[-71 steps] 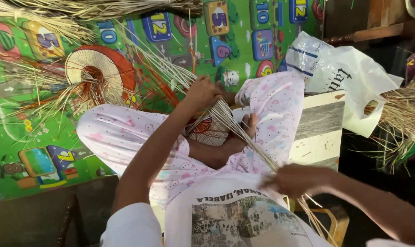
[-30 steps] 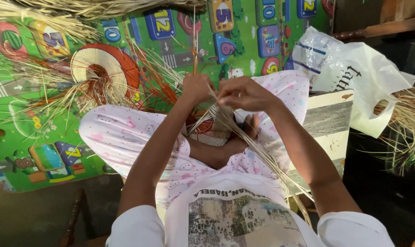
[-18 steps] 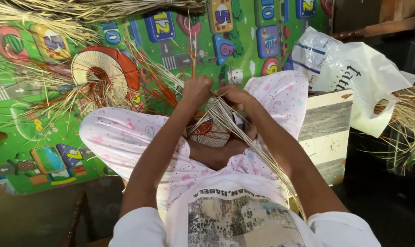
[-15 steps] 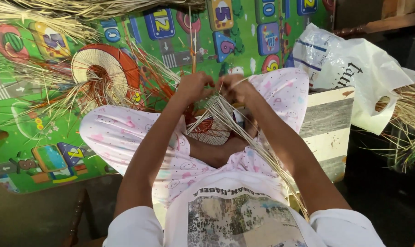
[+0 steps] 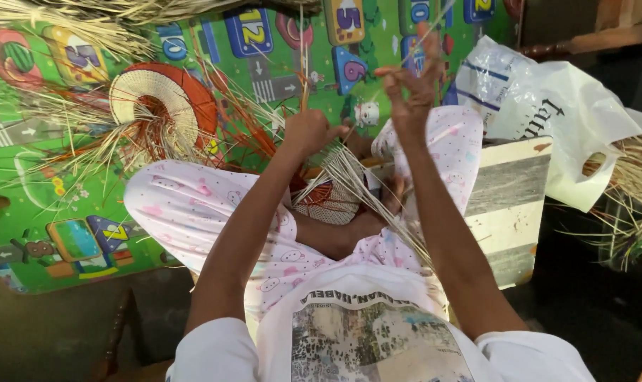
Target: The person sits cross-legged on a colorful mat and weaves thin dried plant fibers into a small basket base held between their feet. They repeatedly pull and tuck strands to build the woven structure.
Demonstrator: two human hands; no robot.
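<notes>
My left hand point(image 5: 309, 131) is closed around a bundle of pale straw strands point(image 5: 349, 180) above a small round woven piece point(image 5: 328, 203) that rests in my lap. My right hand point(image 5: 410, 88) is lifted higher, fingers pinched on a thin straw strand point(image 5: 428, 32) drawn upward. The strands fan down across my lap toward my right knee. My legs are crossed in pink patterned trousers point(image 5: 186, 209).
A finished round woven piece with a red rim point(image 5: 159, 99) lies on the green play mat point(image 5: 45, 198) among loose straw. A white plastic bag point(image 5: 547, 113) and more straw point(image 5: 636, 191) sit at the right beside a pale wooden board point(image 5: 512, 205).
My right hand came from low at my right side to meet the left at the weaving, then rose up and away, pulling a strand. My left hand stayed on the bundle.
</notes>
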